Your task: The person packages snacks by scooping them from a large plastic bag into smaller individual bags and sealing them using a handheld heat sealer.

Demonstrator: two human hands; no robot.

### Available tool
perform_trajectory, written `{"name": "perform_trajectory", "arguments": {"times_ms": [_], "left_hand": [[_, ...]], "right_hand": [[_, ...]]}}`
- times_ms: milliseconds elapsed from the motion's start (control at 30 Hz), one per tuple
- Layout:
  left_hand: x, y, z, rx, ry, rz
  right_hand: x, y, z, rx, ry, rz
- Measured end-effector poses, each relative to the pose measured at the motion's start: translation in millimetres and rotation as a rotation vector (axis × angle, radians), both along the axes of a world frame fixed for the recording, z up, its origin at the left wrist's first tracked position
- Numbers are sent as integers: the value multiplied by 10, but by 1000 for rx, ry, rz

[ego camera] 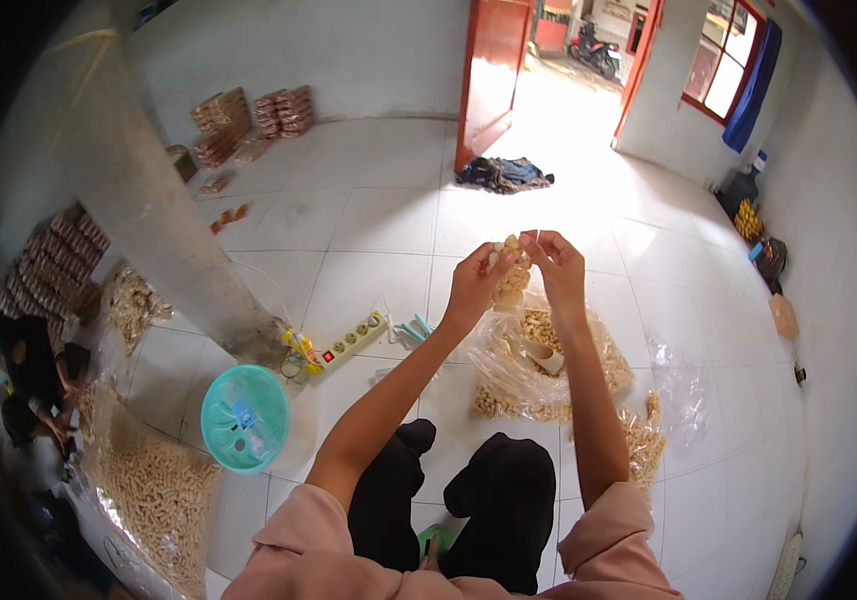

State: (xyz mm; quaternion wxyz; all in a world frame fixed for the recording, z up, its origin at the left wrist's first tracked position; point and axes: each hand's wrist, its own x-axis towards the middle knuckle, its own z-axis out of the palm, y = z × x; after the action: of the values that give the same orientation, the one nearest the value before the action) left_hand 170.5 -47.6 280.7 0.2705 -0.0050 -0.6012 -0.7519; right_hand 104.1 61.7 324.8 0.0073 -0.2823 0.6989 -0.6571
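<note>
Out in front of me, a small clear plastic bag (512, 279) of pale puffed snacks hangs upright between my hands. My left hand (477, 281) grips its left side near the top. At the bag's upper right edge, the fingertips of my right hand (554, 259) pinch the plastic. Below them on the floor lies a large open plastic sack (492, 360) of the same snacks. A cream-coloured scoop (541, 355) rests inside it. Filled small bags (642, 442) lie to the right of the sack, partly behind my right forearm.
Left of my legs stand a turquoise basin (211, 420) holding a plastic bottle and a power strip (353, 341) with a lit switch. A light-blue tool (417, 328), perhaps a sealer, lies beside it. Another large snack sack (151, 480) and people (38, 375) are at far left. A pillar (173, 195) rises nearby.
</note>
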Motion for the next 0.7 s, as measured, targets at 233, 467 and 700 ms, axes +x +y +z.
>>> {"name": "perform_trajectory", "arguments": {"times_ms": [233,467,700], "left_hand": [[594,-181,-69,56,32,344],[832,-310,-123,266,20,400],[778,-436,-194,150,44,406]], "right_hand": [[743,-518,-104,-161,-16,-76],[976,-746,-418,-303,-130,-5],[859,-774,-622,-354,-252,21]]}}
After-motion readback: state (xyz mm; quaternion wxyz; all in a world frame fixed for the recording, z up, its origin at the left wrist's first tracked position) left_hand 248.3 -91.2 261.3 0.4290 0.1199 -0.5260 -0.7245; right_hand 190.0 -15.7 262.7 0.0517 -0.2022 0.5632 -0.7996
